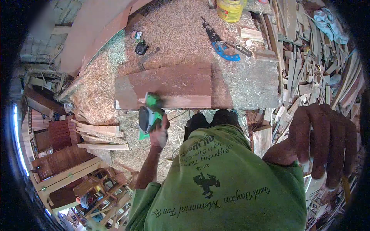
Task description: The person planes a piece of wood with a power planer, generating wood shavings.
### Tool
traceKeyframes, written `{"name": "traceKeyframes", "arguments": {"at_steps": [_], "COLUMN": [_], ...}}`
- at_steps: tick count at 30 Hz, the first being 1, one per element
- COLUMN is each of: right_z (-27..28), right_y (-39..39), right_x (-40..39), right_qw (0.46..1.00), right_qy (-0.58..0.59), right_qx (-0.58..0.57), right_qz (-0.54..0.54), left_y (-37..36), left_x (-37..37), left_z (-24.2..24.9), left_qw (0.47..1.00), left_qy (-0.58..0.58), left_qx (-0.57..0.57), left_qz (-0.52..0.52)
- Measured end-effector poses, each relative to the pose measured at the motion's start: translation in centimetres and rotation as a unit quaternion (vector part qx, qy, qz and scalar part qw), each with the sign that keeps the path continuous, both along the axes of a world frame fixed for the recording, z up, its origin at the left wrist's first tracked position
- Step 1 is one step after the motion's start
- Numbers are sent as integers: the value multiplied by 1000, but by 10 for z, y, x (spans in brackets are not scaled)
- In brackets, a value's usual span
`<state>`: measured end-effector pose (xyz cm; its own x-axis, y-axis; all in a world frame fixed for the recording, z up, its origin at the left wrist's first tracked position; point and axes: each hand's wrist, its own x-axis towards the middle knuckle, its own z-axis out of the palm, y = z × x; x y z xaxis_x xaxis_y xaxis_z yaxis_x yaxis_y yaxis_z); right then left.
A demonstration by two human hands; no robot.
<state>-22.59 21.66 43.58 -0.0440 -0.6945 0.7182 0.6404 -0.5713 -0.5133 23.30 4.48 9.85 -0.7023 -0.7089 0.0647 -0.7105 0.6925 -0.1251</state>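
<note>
My left hand (pixel 158 135) is wrapped round the handle of a green and grey electric hand planer (pixel 154 113). The planer is slightly blurred and sits at the near edge of a reddish-brown board (pixel 165 82), towards its left end. Along that near edge runs a paler strip (pixel 189 101) of bare wood. Raised close to the camera at the right, my right hand (pixel 322 142) holds nothing, and its fingers are apart. The planer's underside is hidden.
Shavings cover the bench (pixel 173 34). On it lie a blue-handled saw (pixel 226 54), a small black round object (pixel 141 48) and a yellow tub (pixel 230 10). Offcuts (pixel 304 77) pile up at the right. Planks (pixel 102 133) and wooden furniture (pixel 63 161) stand left.
</note>
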Motion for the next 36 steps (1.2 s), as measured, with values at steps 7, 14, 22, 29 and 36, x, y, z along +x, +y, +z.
{"name": "traceKeyframes", "arguments": {"at_steps": [7, 14, 22, 29, 36], "right_z": [1, 19, 31, 67, 31], "right_y": [-27, -28, -46, -29, -60], "right_x": [21, 69, 98, 130, 151], "right_qw": [989, 982, 978, 938, 938], "right_qy": [98, 144, 153, 238, 197], "right_qx": [-106, -7, -53, 204, 149], "right_qz": [-22, -121, -131, -146, -243], "left_y": [-72, -93, -106, -119, -143], "left_x": [40, 106, 135, 162, 123], "left_z": [64, 22, 33, 17, 72], "left_qw": [734, 719, 405, 336, 599], "left_qy": [505, 474, 554, 568, 482], "left_qx": [420, 467, 646, 684, 565], "left_qz": [172, 201, 335, 310, 300]}}
